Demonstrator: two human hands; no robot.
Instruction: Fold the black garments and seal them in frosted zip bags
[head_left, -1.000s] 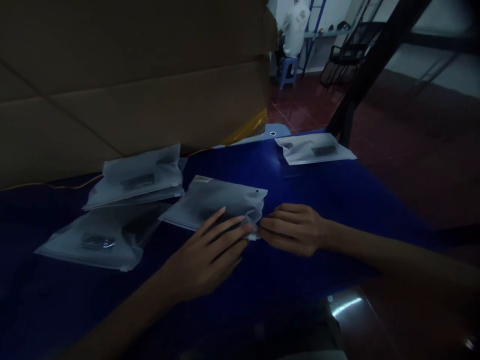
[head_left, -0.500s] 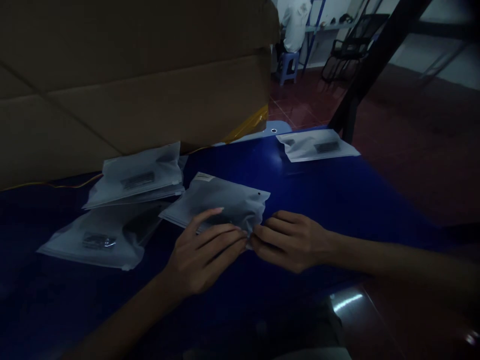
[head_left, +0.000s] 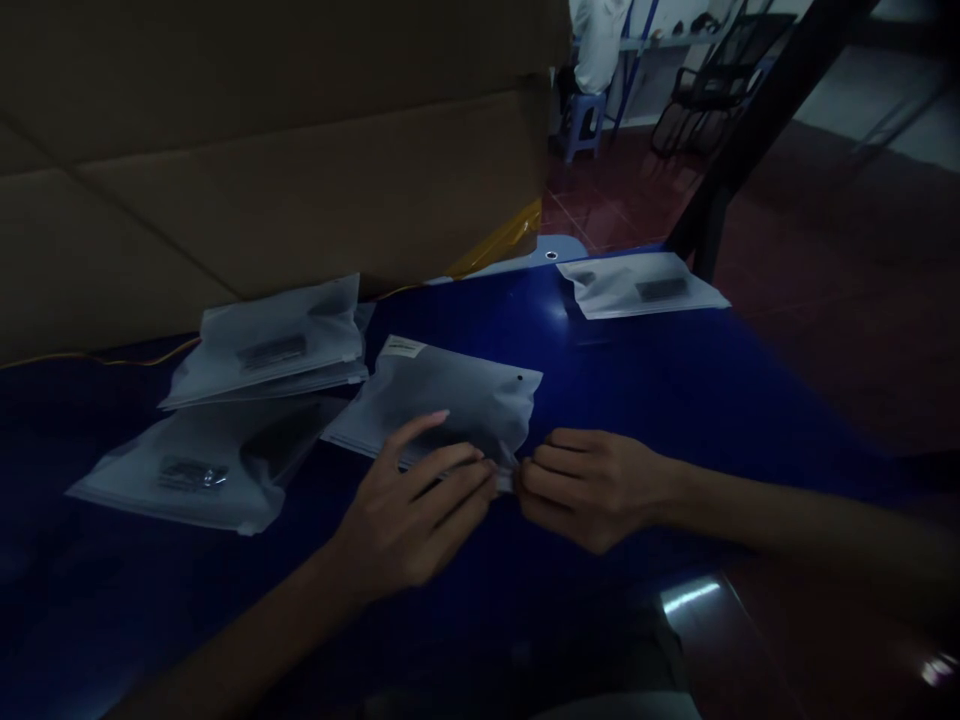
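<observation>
A frosted plastic zip bag (head_left: 465,395) with a small white label and a punched hole lies in front of me on the blue tabletop. My left hand (head_left: 424,510) grips its near edge, fingertips pressed on the plastic and one finger raised away over the bag. Curled closed, my right hand (head_left: 581,485) pinches the bag's near right corner. Its fingertips are partly hidden, so I cannot see whether a slider is between them. The dark contents are mostly covered by my left hand.
Left of it lie a stack of similar zip bags (head_left: 315,318) and another filled bag (head_left: 142,470). One more bag (head_left: 615,275) rests near the far right edge. A big cardboard box (head_left: 300,190) stands behind. Beyond are a seated person (head_left: 600,50) and a black chair (head_left: 712,85).
My right hand has moved slightly right along the bag's near edge, away from my left fingertips. The left hand keeps its grip. The whole view has shifted a little.
</observation>
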